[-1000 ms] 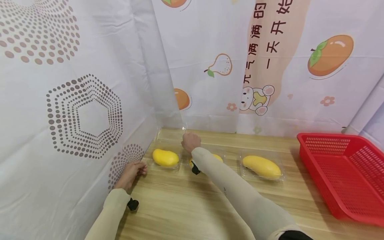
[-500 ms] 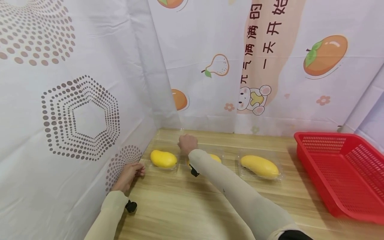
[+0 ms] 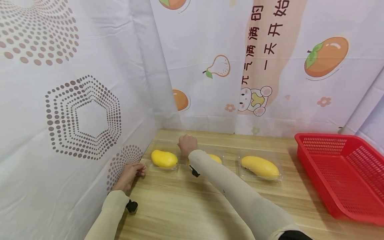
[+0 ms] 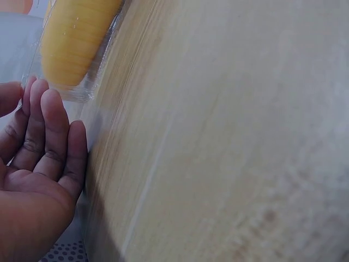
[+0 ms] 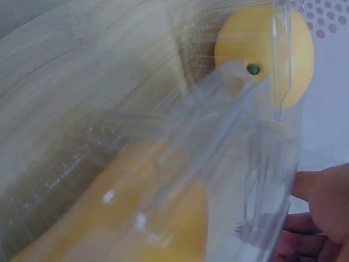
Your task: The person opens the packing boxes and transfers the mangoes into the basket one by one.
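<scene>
In the head view, a yellow mango point(image 3: 164, 159) lies in a clear plastic box point(image 3: 173, 168) at the far left. My left hand point(image 3: 130, 174) is at that box's left edge. The left wrist view shows its thumb and forefinger pinching the thin plastic edge, other fingers nearly straight. My right hand point(image 3: 188, 144) is between this box and the middle one. In the right wrist view, its thumb and fingers grip the edge of an upright clear plastic lid point(image 5: 262, 180). The sleeve hides most of the middle mango point(image 3: 216, 158).
A third boxed mango point(image 3: 260, 166) lies to the right on the wooden table point(image 3: 180, 206). Beyond it stands a red slotted basket point(image 3: 324, 186). White printed cloth point(image 3: 204, 96) hangs along the left and back of the table.
Both hands stay almost in place. The raised lid's bright edge near the right hand, plain a second ago, is now hardly visible. The head view has shifted slightly.
</scene>
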Tool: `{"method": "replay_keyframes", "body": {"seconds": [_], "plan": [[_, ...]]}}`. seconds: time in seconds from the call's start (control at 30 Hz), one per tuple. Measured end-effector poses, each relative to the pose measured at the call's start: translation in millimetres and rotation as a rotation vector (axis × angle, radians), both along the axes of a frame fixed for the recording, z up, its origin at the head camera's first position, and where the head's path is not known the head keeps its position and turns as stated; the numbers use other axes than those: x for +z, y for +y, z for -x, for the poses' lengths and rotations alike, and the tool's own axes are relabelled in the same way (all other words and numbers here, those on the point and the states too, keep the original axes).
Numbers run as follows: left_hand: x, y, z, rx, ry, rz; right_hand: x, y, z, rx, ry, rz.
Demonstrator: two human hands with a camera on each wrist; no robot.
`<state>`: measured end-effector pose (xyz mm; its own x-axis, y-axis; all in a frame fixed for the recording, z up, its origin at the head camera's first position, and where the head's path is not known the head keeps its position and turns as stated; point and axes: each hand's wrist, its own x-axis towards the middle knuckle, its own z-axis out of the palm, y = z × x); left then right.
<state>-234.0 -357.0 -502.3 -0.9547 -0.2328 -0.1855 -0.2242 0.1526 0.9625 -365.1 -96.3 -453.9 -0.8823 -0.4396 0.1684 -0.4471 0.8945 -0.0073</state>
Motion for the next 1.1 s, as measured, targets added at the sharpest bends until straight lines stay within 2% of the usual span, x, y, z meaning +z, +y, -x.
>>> {"method": "replay_keyframes", "body": {"seconds": [0.13, 0.33, 0.57, 0.8, 1.0, 1.1], "plan": [[0.9, 1.5, -0.7, -0.003, 0.005, -0.003, 0.0, 1, 0.3, 0.008, 0.003, 0.007], [-1.2, -0.3, 0.9, -0.01, -0.004, -0.014, 5.2, 3, -2.8, 0.026, -0.062, -0.014], [-0.5, -0.9, 0.4, -0.009, -0.005, -0.008, 8.6, 0, -9.6, 0.043, -0.039, -0.004], [1.1, -2.0, 0.9, -0.009, -0.012, 0.001, 7.5, -3, -12.7, 0.14, -0.055, 0.065], [1.5, -2.2, 3.6, 0.011, -0.037, -0.022, 13.1, -11, -24.2, 0.227, -0.114, 0.105], [0.9, -2.0, 4.4, -0.001, -0.045, -0.023, 13.7, -16, -31.1, 0.259, -0.118, 0.103]]}}
